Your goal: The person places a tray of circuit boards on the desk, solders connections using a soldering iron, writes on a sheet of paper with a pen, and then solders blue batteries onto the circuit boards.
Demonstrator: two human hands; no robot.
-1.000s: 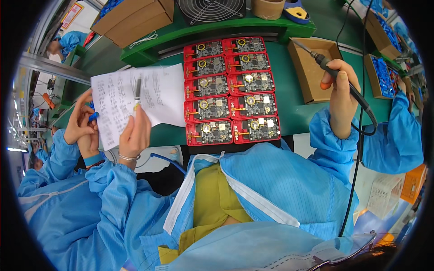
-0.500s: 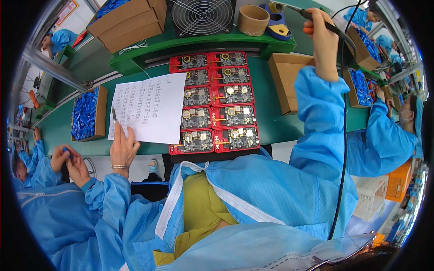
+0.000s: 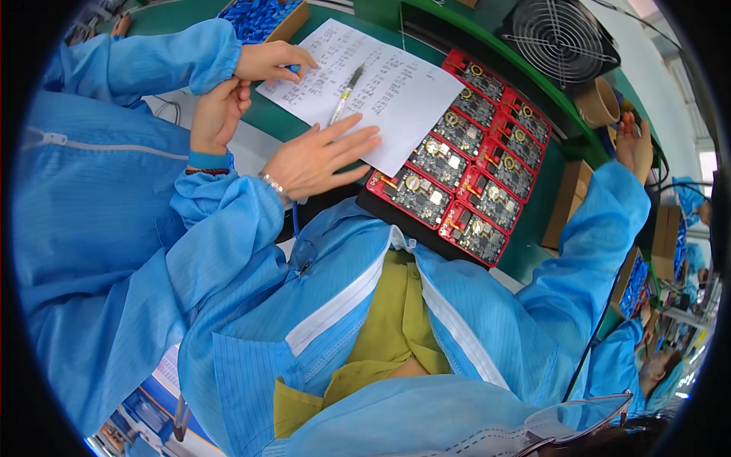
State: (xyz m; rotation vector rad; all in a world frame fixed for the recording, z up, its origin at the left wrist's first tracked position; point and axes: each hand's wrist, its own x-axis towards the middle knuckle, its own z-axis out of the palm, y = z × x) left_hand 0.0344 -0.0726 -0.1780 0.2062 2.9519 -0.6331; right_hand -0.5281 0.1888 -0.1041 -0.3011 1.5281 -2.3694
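My left hand [image 3: 327, 158] is open, fingers spread over the near edge of a handwritten white sheet [image 3: 411, 80]. A pen [image 3: 348, 93] lies on the sheet just beyond my fingers. To the right, my right hand [image 3: 633, 148] is raised beside the brown ring-shaped roll [image 3: 597, 103] on the green shelf. Its fingers point up, and whether they hold anything is hidden. Between my hands sit two rows of green-black circuit boards [image 3: 487, 196] in red trays [image 3: 439, 218], partly next to the sheet.
A co-worker's hand [image 3: 270, 62] with a small blue piece [image 3: 293, 68] reaches over the sheet's left part. Behind is a box of blue parts [image 3: 255, 19]. A fan [image 3: 560, 39] stands beyond the green shelf [image 3: 495, 57]. A cardboard box [image 3: 571, 199] is right of the trays.
My left hand has let go of the pen, which now lies on the sheet. My right hand held a soldering iron; now no iron shows. The view has turned, and the co-worker's hands are nearer the sheet.
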